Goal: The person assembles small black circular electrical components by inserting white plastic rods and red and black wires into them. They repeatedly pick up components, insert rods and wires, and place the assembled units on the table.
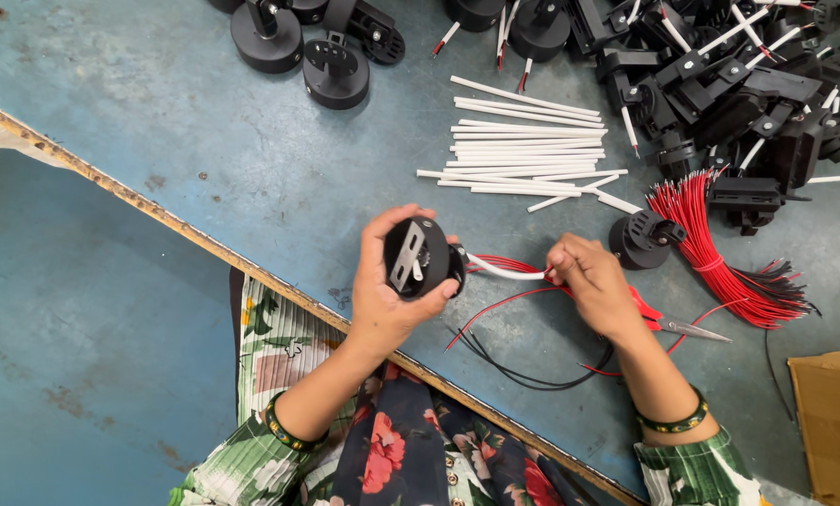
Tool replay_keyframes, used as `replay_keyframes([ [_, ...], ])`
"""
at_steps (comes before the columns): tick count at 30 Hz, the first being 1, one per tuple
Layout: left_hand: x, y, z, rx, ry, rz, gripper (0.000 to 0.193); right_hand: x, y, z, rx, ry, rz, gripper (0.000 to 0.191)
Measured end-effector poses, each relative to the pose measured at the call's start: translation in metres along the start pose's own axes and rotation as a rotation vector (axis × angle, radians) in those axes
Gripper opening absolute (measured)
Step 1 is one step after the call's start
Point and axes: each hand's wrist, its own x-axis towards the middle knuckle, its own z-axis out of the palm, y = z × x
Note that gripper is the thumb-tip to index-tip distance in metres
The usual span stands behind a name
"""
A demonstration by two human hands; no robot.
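The blue, worn tabletop point(251, 159) is carrying everything within arm's reach, with stock lying in groups by kind so that each part can be picked without searching. At the far right a heap of black housings point(748, 94) with white sleeves sticking out is piling up, and just below it a bundle of red wires point(711, 239), tied at the middle, is fanning out beside it. In the middle a row of white tubes point(528, 150) is lying side by side, long axes running left to right. The left hand point(387, 290) is wrapping around a round black housing point(420, 258), tilting it so its open back and metal bracket are facing up toward the camera, apparently to keep the opening in sight. The right hand point(593, 286) is pinching closed on a white sleeve point(504, 272), whose long axis is running nearly level from the right hand leftward into the housing. Red and black leads point(523, 361) are trailing loosely on the tabletop below both hands. Red-handled scissors point(673, 323) are lying just under the right wrist, blades pointing right.
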Motion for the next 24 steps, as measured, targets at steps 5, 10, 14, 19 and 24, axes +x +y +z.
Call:
replay_keyframes([
  [5, -0.002, 0.001, 0.003, 0.098, 0.012, 0.032, 0.081, 0.0, -0.016, -0.003, -0.302, 0.053, -0.1, 0.021],
  [10, -0.001, 0.001, 0.005, 0.109, 0.053, 0.036, 0.08, -0.002, -0.044, -0.024, -0.504, 0.022, -0.399, 0.012],
  [14, 0.001, 0.001, 0.003, 0.037, 0.053, 0.018, 0.079, -0.002, -0.055, -0.019, -0.615, 0.048, -0.407, 0.02],
  [19, 0.004, 0.001, -0.007, -0.225, 0.029, -0.087, 0.077, -0.004, -0.05, -0.009, -0.575, 0.185, -0.34, 0.017],
  [24, 0.01, -0.001, -0.016, -0.378, 0.061, -0.169, 0.078, -0.007, -0.045, -0.014, -0.468, 0.26, -0.314, 0.021],
])
